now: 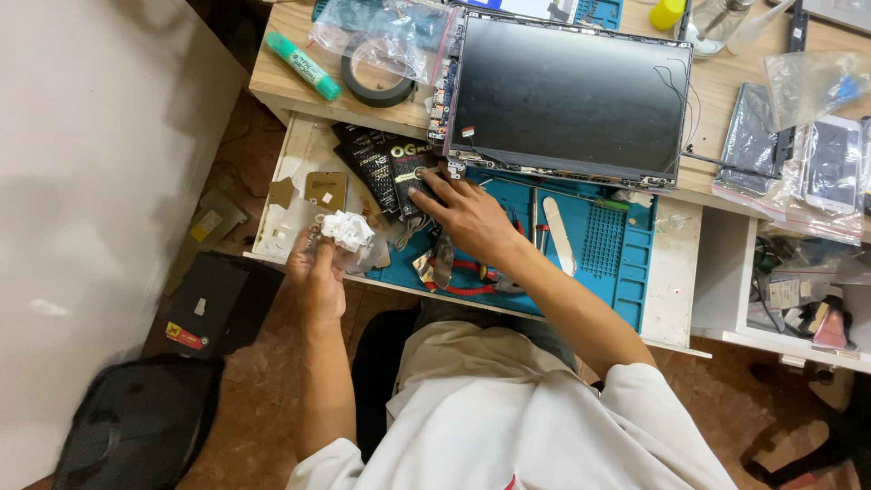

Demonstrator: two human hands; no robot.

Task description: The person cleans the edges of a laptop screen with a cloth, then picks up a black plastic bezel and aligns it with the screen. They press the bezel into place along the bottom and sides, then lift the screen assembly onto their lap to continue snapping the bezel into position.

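Crumpled white paper wad point(347, 229), glossy dark laptop screen panel point(570, 95), matt blue rubbery work mat point(626, 259), pale wood-grain desk top point(281, 77), clear shiny plastic bags point(386, 36)

Left hand point(318, 268) pinching a crumpled white tissue point(347, 229), right hand point(464, 213) fingertips on the laptop screen panel point(570, 95) corner (lower left, near the hinge), blue work mat point(626, 263) below, tape roll point(375, 80) on the desk

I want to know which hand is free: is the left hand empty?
No, the left hand holds a crumpled white tissue in its fingers, beside the blue mat.
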